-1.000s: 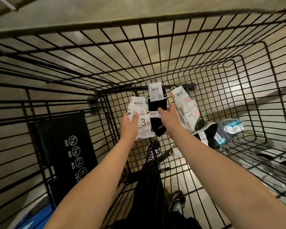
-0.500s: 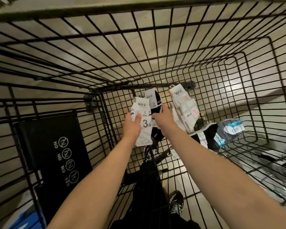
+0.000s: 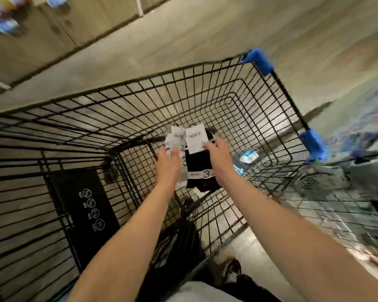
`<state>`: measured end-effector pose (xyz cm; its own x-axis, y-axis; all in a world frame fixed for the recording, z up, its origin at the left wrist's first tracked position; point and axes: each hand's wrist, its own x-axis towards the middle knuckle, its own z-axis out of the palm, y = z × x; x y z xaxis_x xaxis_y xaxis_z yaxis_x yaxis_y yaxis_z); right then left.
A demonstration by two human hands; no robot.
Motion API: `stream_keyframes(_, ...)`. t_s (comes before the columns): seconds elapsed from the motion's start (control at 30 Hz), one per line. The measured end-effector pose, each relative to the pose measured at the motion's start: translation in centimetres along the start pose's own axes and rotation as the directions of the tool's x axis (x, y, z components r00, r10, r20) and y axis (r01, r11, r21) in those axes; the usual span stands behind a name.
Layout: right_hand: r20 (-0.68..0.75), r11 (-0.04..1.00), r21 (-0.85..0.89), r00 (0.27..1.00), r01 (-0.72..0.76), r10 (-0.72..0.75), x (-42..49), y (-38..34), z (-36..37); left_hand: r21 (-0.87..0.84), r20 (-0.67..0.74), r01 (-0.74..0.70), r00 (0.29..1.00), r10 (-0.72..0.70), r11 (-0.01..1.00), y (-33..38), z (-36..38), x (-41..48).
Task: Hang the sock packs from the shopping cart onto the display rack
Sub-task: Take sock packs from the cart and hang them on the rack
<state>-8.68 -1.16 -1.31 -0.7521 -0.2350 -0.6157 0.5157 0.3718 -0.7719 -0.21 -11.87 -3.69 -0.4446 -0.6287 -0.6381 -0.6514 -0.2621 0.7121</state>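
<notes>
Both hands were raised over the middle of the wire shopping cart (image 3: 277,83). The left hand (image 3: 169,165) gripped a white sock pack (image 3: 175,138) by its card. The right hand (image 3: 219,155) gripped a black sock pack (image 3: 202,164), touching the white one. Another pack (image 3: 248,155) lay on the cart floor near the right wall.

Black sock pack (image 3: 202,171) in my right hand (image 3: 219,159), upright, white header card on top, white band with a "3" across the lower part. White sock pack (image 3: 176,141) in my left hand (image 3: 169,165), just beside the black one, touching, white card up, partly hidden behind my hand. Both held above the shopping cart (image 3: 205,101) floor. Another pack (image 3: 248,156), bluish label, lies on the cart bottom to the right, blurred.
</notes>
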Motion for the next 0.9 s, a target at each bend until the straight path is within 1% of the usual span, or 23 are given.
stream_keyframes(0.07,-0.049,1.0,-0.001,0.999,0.018,-0.018,-2.3,-1.0,-2.8,0.036,0.048,-0.079,0.996,0.077,0.996,2.5,1.0,-2.9)
stream_keyframes(0.13,-0.144,0.998,0.002,0.988,0.061,-0.06,-4.4,-1.9,-5.4,0.046,0.104,-0.153,0.984,0.147,0.987,4.8,2.2,-5.9)
stream_keyframes(0.2,-0.237,0.995,0.07,0.97,0.074,-0.056,-6.5,-2.6,-8.1,0.035,0.137,-0.222,0.967,0.215,0.974,6.6,3.8,-9.0)
stream_keyframes(0.3,-0.295,0.981,0.163,0.954,0.104,-0.052,-9.0,-3.4,-12.6,0.084,0.205,-0.342,0.925,0.319,0.936,9.0,6.7,-14.9)
stream_keyframes(0.4,-0.358,0.958,0.24,0.931,0.157,-0.063,-12.0,-3.3,-17.0,0.079,0.225,-0.411,0.895,0.385,0.908,10.1,9.8,-20.0)
stream_keyframes(0.53,-0.464,0.956,0.207,0.881,0.205,-0.089,-16.9,-1.5,-22.8,0.163,0.284,-0.51,0.844,0.455,0.845,9.4,13.7,-26.6)
stream_keyframes(0.57,-0.491,0.959,0.199,0.867,0.203,-0.081,-18.0,-0.6,-24.4,0.177,0.302,-0.523,0.835,0.46,0.834,8.8,14.7,-28.3)
stream_keyframes(0.67,-0.575,0.956,0.201,0.816,0.215,-0.062,-20.9,2.2,-28.9,0.16,0.36,-0.514,0.825,0.435,0.843,6.5,17.9,-32.5)
stream_keyframes(0.77,-0.648,0.958,0.174,0.759,0.228,-0.063,-23.4,5.2,-33.1,0.207,0.427,-0.505,0.817,0.387,0.838,3.7,21.3,-35.5)
stream_keyframes(0.83,-0.666,0.962,0.19,0.746,0.198,-0.022,-24.7,7.2,-35.5,0.24,0.475,-0.507,0.805,0.355,0.828,2.2,23.2,-37.3)
stream_keyframes(0.9,-0.665,0.961,0.218,0.747,0.171,0.018,-25.7,9.0,-37.5,0.258,0.521,-0.51,0.789,0.326,0.821,0.7,25.1,-38.7)
